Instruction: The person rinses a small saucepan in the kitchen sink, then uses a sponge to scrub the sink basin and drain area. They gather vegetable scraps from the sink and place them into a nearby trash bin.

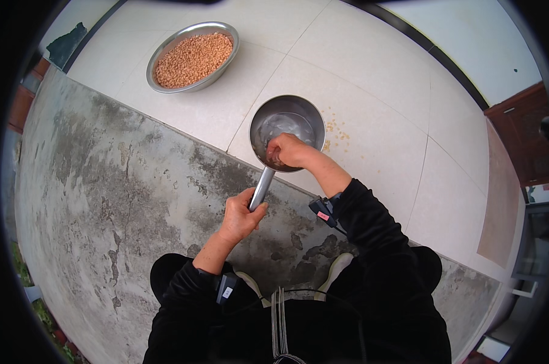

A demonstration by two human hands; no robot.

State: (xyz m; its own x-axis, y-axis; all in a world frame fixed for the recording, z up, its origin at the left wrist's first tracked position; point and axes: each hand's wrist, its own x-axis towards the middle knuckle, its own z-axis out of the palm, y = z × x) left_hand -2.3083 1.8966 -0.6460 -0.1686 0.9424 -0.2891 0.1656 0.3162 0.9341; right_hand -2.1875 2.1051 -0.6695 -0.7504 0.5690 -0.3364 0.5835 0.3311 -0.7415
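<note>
A metal saucepan (304,118) with a long handle is in front of me, at the edge of the pale tiled floor, with what looks like a little clear liquid inside. My left hand (242,214) is closed around the saucepan's handle. Inside the pan, near the handle side, my right hand (285,149) has its fingers curled down against the bottom; whether they hold anything is hidden. To the right of the pan, several yellowish kernels (335,132) lie scattered on the tiles. A metal basin (230,34) full of orange-brown kernels or beans (194,59) stands beyond, at the upper left.
Pale floor tiles (370,109) meet worn grey concrete (97,182) along a diagonal edge just below the pan. My shoes are on the concrete. Dark devices (325,212) with cables are on both wrists. A reddish-brown wooden door (524,132) is at the far right.
</note>
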